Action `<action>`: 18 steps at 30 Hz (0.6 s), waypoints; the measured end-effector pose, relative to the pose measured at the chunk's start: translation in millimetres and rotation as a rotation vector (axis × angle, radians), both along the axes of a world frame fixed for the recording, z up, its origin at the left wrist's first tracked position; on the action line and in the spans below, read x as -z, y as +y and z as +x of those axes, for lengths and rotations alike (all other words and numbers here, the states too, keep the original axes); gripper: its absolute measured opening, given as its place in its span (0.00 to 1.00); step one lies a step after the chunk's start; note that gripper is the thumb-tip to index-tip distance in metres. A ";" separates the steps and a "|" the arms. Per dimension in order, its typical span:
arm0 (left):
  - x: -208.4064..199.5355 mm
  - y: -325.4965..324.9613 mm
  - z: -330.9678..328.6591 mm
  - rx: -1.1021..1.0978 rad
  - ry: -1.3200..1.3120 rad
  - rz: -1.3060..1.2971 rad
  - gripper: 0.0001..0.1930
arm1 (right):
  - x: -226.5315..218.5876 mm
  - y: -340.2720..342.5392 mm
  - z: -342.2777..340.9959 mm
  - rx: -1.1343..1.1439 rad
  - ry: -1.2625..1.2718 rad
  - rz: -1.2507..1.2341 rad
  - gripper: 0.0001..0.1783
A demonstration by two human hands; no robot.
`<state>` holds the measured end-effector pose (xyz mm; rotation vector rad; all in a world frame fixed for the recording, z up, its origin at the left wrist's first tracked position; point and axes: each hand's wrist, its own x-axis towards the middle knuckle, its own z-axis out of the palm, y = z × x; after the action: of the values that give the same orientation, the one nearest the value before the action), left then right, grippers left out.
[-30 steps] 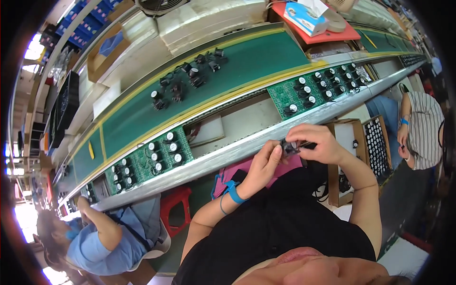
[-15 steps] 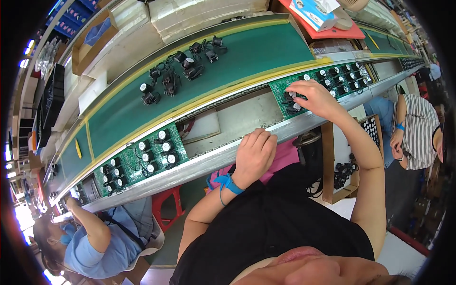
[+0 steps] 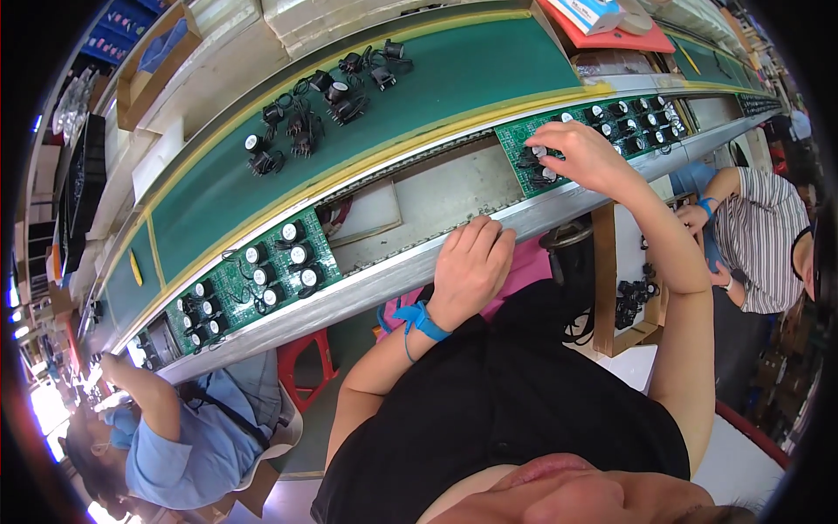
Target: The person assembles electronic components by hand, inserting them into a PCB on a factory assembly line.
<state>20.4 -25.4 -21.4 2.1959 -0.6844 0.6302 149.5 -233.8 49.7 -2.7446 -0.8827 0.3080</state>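
My right hand is over the near-left part of a green circuit board. Its thumb and index finger close on a round black component with a white top. Another such component stands just below it, by the curled fingers. My left hand, a blue band round its wrist, rests on the metal rail with its fingers bent over the edge and nothing visible in them. To its left, a second circuit board carries several of the same round components with black wires.
Several loose wired components lie on the green work surface beyond the conveyor. A cardboard box with black parts stands below the rail. One co-worker in blue sits left; another in stripes is at right.
Both my hands stay nearly in place, the right still pinching at the board. The boards at left have shifted slightly left in view. The striped co-worker's hands have moved.
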 end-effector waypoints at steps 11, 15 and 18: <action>2.1 0.4 -0.8 -0.009 -0.020 0.001 0.14 | -6.0 6.2 8.2 -0.018 0.002 -0.048 0.15; 3.1 1.2 -0.6 -0.011 -0.017 0.000 0.14 | -10.0 9.1 11.7 -0.049 0.019 -0.067 0.15; 3.6 1.0 -0.5 -0.010 -0.017 0.001 0.13 | -12.9 11.5 14.0 0.010 0.088 -0.090 0.15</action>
<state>20.0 -24.4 -25.1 2.1983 -0.6825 0.6544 163.5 -222.3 62.6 -2.7919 -0.8513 0.4741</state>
